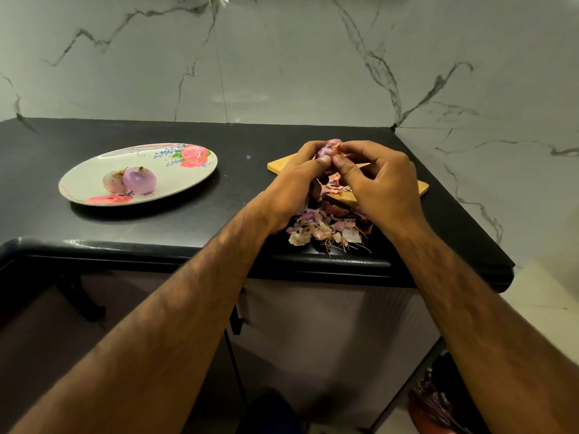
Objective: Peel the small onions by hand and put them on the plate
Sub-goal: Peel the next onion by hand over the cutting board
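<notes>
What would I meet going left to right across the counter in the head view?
The plate with two peeled onions → left hand → onion gripped by both hands → right hand.

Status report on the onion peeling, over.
Left hand and right hand pinch one onion over board. Two onions on plate. Peel pile beneath hands.

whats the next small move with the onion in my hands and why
Probably peel the papery skin with the right hand, left hand steadying: the small purple onion pinched between them still shows orange-brown skin, so it isn't ready for the floral oval plate holding two peeled onions.
</notes>
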